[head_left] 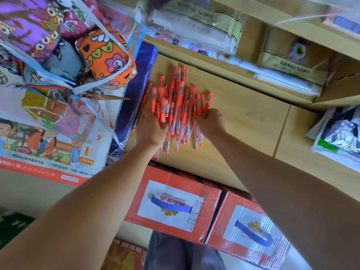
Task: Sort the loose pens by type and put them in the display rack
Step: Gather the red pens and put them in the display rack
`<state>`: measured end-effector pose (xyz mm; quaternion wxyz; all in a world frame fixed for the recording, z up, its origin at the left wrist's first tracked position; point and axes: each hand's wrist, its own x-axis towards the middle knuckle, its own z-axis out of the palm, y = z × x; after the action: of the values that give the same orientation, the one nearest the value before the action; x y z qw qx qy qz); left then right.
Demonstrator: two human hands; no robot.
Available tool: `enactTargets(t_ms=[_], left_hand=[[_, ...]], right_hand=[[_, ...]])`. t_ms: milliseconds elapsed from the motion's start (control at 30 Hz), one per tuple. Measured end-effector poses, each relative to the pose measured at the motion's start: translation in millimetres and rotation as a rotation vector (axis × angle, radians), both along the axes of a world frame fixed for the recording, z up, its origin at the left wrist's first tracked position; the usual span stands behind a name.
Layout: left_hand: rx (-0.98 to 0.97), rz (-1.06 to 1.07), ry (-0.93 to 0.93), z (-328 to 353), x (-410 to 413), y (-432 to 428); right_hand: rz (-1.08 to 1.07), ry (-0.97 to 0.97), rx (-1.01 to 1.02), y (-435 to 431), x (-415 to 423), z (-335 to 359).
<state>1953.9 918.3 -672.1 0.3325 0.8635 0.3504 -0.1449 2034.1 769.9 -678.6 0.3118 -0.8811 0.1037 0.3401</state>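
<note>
A heap of red-capped pens [176, 102] with clear barrels lies on the light wooden shelf top [243, 110], caps pointing away from me. My left hand [151, 128] presses against the heap's left side, fingers curled around several pens. My right hand [211, 121] closes in on the heap's right side, fingertips touching the pens. Both hands squeeze the pile together between them. No display rack is recognisable in view.
A blue plastic-wrapped pack [136, 98] borders the pens on the left, beside colourful pencil cases [105, 55] and a printed bag. Packaged goods [194, 24] fill the shelf behind. Two red cardboard boxes [173, 205] stand below the shelf edge. A plastic bag [339, 133] lies at right.
</note>
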Motion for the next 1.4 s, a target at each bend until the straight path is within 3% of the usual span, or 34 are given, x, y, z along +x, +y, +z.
enactTargets(t_ms=[300,500,700,967,1133,1400], left_hand=[[-0.008,0.095,0.025,7,-6,-3],[-0.040,0.181,-0.055,20,-10,-2],[-0.544,0.450,-0.146,20,-9,-6],[-0.746,0.407,-0.055,57,-19,-31],[-0.843,0.258,-0.023,95,-27,-52],[-0.743,0.012,0.035,158,-30,-101]], right_hand=[[0.165,-0.088,-0.007,-7,-14,-2],[-0.004,0.010,0.107,-17,-16,8],[-0.170,0.136,0.275,-31,-24,20],[-0.159,0.265,0.377,-57,-41,43],[-0.237,0.278,0.437,-74,-46,79],[-0.442,0.159,0.525,-128,-69,149]])
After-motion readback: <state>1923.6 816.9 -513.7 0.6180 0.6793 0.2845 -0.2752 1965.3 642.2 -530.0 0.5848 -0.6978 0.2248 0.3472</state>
